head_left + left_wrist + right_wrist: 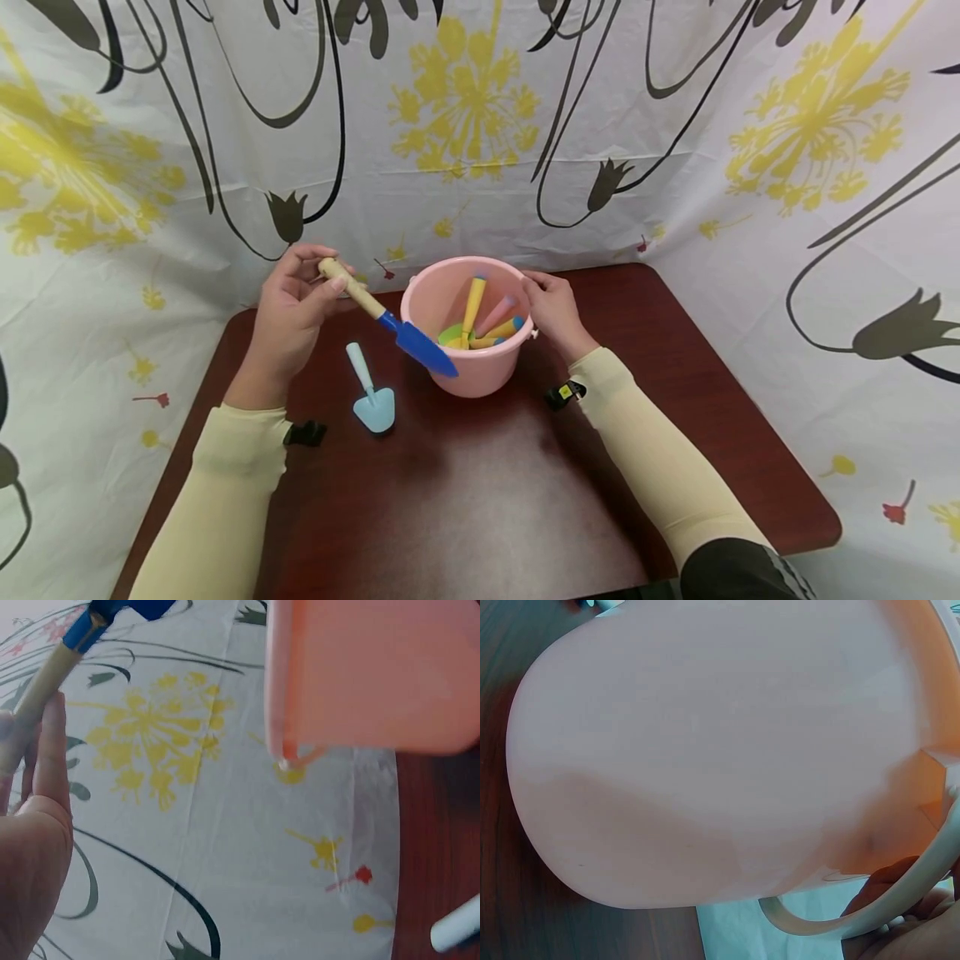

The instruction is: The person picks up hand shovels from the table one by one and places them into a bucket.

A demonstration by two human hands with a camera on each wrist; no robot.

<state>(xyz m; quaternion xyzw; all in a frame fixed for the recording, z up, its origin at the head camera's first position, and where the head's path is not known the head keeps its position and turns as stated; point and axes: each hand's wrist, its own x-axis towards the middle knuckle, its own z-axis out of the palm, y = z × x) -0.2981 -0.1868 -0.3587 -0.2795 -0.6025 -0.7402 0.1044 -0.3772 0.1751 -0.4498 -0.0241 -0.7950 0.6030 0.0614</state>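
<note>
A hand trowel with a pale wooden handle and a blue blade (426,346) is in my left hand (287,312), which pinches the handle. The blade slants down in front of the left side of a pink bucket (480,377). My right hand (557,312) grips the bucket's rim at the right. In the right wrist view the bucket's curved handle (870,922) passes in front of my fingers. Inside the bucket lie several toy tools, among them a yellow handle (473,304) with a blue tip and a pink handle (497,314); their lower ends are partly hidden.
A light blue toy shovel (374,409) lies on the dark red-brown table (480,500), left of the bucket and below my left hand. White cloth with printed flowers (465,200) hangs behind the table and along both sides.
</note>
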